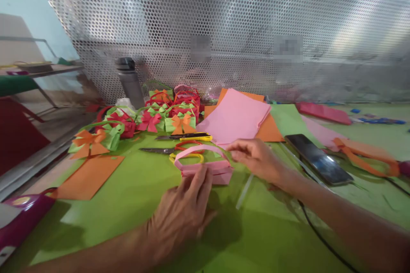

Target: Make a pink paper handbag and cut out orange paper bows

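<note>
A small pink paper basket (209, 171) with a curved pink handle stands on the green table (134, 196). My left hand (182, 213) grips the basket's near side, fingers wrapped against it. My right hand (256, 158) is at the basket's right end, fingertips pinched on the handle strip there. Right behind the basket lie scissors (160, 150) with yellow and red loops, and a yellow utility knife (188, 137).
Several finished paper baskets with bows (153, 117) crowd the back left, by a grey bottle (130, 82). Pink sheets (235, 117) lie on orange ones, an orange sheet (88, 175) at left. A phone (317, 158) and cable lie at right. A perforated metal screen (224, 21) stands behind.
</note>
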`<state>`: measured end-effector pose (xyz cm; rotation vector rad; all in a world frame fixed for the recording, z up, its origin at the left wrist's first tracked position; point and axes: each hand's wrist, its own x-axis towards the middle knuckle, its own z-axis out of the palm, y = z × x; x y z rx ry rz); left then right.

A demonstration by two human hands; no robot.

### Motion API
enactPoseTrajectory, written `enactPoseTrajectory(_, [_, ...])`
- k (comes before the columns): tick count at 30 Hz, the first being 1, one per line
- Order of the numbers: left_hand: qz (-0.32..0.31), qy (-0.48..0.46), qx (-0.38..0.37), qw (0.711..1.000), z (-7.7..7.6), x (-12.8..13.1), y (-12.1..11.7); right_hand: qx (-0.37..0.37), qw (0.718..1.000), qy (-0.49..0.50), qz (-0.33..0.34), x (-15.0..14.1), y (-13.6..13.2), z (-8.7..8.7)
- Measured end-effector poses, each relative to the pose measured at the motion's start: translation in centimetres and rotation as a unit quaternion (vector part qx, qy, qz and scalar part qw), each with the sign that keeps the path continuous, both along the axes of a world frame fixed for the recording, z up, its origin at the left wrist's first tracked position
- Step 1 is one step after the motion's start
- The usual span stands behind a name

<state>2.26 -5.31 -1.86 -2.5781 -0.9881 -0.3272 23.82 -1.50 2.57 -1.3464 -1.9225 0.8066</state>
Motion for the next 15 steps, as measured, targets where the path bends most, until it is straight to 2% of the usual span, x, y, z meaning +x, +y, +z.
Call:
enactPoseTrajectory(2, [-0.005,-0.002,-0.01,1.0,0.0,0.0,0.1,-0.052,0.998,0.01,0.035,0.1,0.7,-1.0])
enactPoseTrajectory(5, [-0.004,-0.007,-0.007,1.0,0.0,-0.1,0.2,-0.092,0.993,0.031,0.075,0.4,1.4,-1.9])
enactPoseTrajectory(11, [-0.014,-0.007,0.005,1.0,-0.1,0.0,0.4,-0.173,0.969,0.053,0.169,1.6,2.1,-1.4])
enactPoseTrajectory(15, [-0.008,-0.011,0.004,1.0,0.2,0.4,0.4,-0.182,0.961,0.053,0.2,1.6,2.2,-1.4])
